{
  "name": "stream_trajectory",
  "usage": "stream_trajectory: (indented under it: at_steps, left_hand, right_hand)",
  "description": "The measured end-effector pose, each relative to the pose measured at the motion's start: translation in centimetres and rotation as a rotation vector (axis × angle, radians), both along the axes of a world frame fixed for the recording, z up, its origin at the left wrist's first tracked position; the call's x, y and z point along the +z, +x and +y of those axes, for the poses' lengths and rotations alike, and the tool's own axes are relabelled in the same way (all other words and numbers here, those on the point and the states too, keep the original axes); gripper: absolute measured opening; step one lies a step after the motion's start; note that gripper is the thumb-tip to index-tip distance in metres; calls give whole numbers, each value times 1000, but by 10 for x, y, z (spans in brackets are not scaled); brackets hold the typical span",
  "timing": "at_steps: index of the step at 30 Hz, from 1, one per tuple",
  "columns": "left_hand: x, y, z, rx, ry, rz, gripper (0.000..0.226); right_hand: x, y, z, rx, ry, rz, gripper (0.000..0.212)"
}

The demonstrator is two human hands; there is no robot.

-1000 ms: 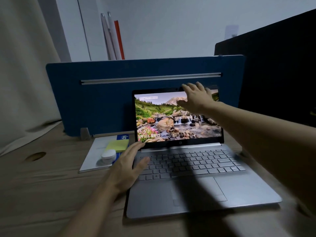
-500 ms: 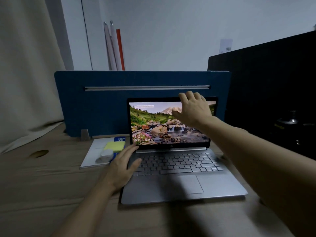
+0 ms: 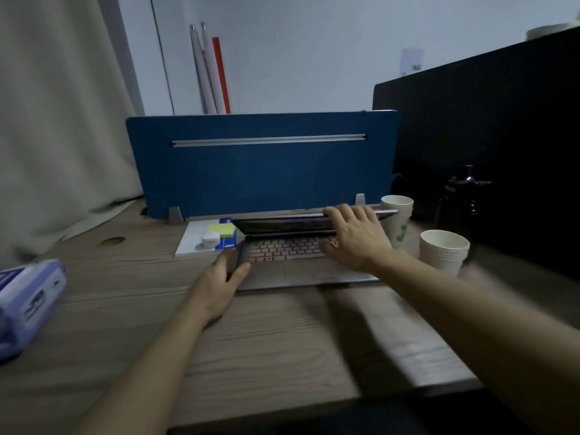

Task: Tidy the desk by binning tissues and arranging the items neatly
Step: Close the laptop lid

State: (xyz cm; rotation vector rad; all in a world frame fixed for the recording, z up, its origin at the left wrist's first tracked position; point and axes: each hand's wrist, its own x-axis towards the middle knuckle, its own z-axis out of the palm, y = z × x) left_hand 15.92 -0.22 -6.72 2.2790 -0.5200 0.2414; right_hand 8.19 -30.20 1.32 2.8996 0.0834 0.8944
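Observation:
A silver laptop sits on the wooden desk in front of a blue divider. Its lid is folded down almost flat, with only a narrow gap over the keyboard. My right hand grips the lid's top edge, fingers over it. My left hand rests against the laptop's front left corner, bracing the base. Left of the laptop lies a white notebook with a yellow sticky pad and a small white case on it.
Two stacks of paper cups stand right of the laptop. A dark bottle stands behind them by a black panel. A purple tissue pack lies at the desk's left edge. The blue divider closes off the back.
My right hand has pulled the laptop lid down from upright to nearly closed. The view has drawn back, bringing the cups and tissue pack into sight. My left hand stays at the laptop's left corner.

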Motion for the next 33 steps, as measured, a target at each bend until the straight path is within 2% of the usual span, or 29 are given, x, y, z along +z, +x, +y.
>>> stream_trajectory:
  at_steps: [4,8,11,15,17,20,24,33]
  left_hand:
    - [-1,-18,6,-19,-50,-14,79]
    - [1,-27,8,-88,-80,2,79]
    - [1,-29,8,-90,12,-16,83]
    - [1,-28,7,-86,115,-38,88]
    - [0,-27,6,-94,168,-29,82]
    - [-1,-20,3,-111,227,-61,64]
    - [1,-11,-3,-110,214,-132,48]
    - [4,33,-20,-17,280,-173,45]
  right_hand:
    - [-30,-23,4,25,58,94,65]
    - [-62,-38,2,57,113,191,64]
    - [-80,-40,-1,50,207,269,52]
    - [-82,-36,-10,-39,311,282,34]
    - [-81,-33,-17,-83,352,275,26]
    - [-82,-23,-24,-81,351,259,27]
    - [-85,-7,-28,-73,362,221,30]
    - [-84,52,-26,-97,386,179,32]
